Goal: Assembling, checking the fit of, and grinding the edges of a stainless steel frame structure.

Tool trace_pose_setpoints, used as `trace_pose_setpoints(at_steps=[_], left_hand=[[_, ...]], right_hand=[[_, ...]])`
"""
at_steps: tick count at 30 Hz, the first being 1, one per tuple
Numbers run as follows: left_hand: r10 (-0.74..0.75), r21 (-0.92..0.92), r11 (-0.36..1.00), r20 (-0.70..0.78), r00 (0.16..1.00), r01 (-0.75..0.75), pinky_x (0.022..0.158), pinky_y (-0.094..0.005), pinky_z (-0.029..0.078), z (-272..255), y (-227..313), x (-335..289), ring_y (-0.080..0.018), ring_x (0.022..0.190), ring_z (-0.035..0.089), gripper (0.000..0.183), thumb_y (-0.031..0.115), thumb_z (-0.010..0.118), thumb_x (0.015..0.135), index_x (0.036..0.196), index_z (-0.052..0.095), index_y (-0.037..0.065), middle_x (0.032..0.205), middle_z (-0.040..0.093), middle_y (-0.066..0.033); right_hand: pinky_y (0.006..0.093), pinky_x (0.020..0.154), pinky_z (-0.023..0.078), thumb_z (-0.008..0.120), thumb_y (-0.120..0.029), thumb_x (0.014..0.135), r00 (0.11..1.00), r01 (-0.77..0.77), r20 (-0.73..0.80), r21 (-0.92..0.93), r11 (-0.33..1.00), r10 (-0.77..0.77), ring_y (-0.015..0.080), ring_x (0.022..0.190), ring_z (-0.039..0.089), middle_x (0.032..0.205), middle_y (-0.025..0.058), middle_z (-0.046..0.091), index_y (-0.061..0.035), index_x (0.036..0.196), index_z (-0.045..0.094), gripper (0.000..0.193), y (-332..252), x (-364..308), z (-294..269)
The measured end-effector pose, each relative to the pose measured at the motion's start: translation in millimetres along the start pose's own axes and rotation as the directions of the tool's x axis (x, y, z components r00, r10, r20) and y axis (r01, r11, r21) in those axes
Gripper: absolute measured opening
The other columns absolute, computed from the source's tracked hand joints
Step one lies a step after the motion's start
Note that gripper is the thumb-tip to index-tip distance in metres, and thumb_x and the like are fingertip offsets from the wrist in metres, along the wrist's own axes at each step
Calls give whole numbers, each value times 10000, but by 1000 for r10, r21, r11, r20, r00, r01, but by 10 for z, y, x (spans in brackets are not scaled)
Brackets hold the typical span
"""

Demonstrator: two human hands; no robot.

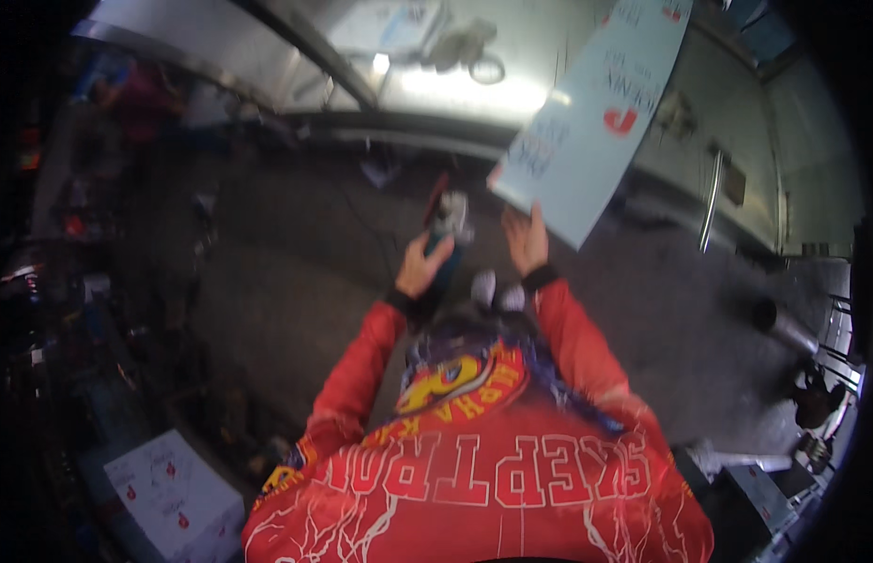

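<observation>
My left hand [421, 268] is closed around the teal body of an angle grinder [450, 223]. Its metal head points away from me, and a reddish disc or guard shows at its far left side. My right hand [527, 242] is open, with fingers stretched up toward the near edge of a long pale sheet [594, 131] with printed film. The fingertips are at that edge; whether they touch it is hard to tell. The sheet slants from the metal bench [521, 98] out over the floor toward me.
On the bench lie a greyish bundle [460, 45] and another pale sheet [385, 23]. A bright metal tube [711, 202] stands out at the right, with a dark cylinder [779, 317] below it. A white box-like stack [178, 493] is at lower left. My shoes [497, 291] are on the dark floor.
</observation>
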State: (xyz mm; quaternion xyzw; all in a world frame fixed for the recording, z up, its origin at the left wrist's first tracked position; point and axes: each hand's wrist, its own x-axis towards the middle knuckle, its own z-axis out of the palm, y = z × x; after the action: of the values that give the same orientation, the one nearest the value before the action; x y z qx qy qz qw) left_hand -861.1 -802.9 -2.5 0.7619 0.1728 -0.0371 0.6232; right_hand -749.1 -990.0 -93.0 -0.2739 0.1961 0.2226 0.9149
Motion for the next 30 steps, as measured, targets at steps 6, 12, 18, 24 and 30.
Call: trace_pose_setpoints(at_steps=[6, 12, 18, 24, 30], left_hand=[[-89, 42, 995, 2, 996, 89, 661, -289, 442, 137, -388, 33, -127, 739, 550, 556, 493, 607, 820, 985, 617, -39, 826, 614, -78], [-143, 132, 982, 35, 989, 138, 719, -363, 492, 318, -528, 178, -268, 785, 649, 734, 625, 589, 744, 969, 634, -72, 838, 653, -206], [-199, 64, 979, 83, 976, 194, 712, -351, 501, 377, -608, 222, -261, 770, 652, 768, 646, 584, 733, 1020, 634, -65, 852, 659, -198], [-206, 54, 978, 138, 969, 200, 703, -348, 497, 402, -637, 292, -256, 773, 648, 781, 656, 583, 727, 1031, 635, -61, 864, 660, -193], [-225, 9, 974, 149, 963, 226, 698, -336, 495, 390, -577, 308, -236, 778, 643, 780, 666, 582, 723, 1025, 642, -50, 864, 660, -180]], right_hand=[[422, 1004, 381, 437, -438, 950, 989, -94, -118, -76, 993, 85, 298, 1209, 452, 1361, 184, 399, -40, 1346, 308, 576, -36, 8, 271], [423, 1075, 269, 378, -445, 965, 987, -84, -146, -144, 986, 63, 283, 1239, 432, 1373, 161, 409, -16, 1340, 327, 573, 20, 8, 355], [407, 1098, 225, 386, -441, 964, 988, -48, -155, -227, 973, 12, 275, 1265, 408, 1372, 167, 418, -2, 1348, 316, 587, 30, -70, 408], [403, 1113, 194, 395, -428, 964, 987, -36, -161, -232, 972, -2, 272, 1291, 377, 1383, 185, 397, -5, 1361, 293, 588, 21, -48, 391], [402, 1116, 191, 395, -418, 966, 987, -39, -158, -238, 971, 1, 272, 1310, 351, 1404, 191, 366, -3, 1367, 273, 589, 10, -43, 411]])
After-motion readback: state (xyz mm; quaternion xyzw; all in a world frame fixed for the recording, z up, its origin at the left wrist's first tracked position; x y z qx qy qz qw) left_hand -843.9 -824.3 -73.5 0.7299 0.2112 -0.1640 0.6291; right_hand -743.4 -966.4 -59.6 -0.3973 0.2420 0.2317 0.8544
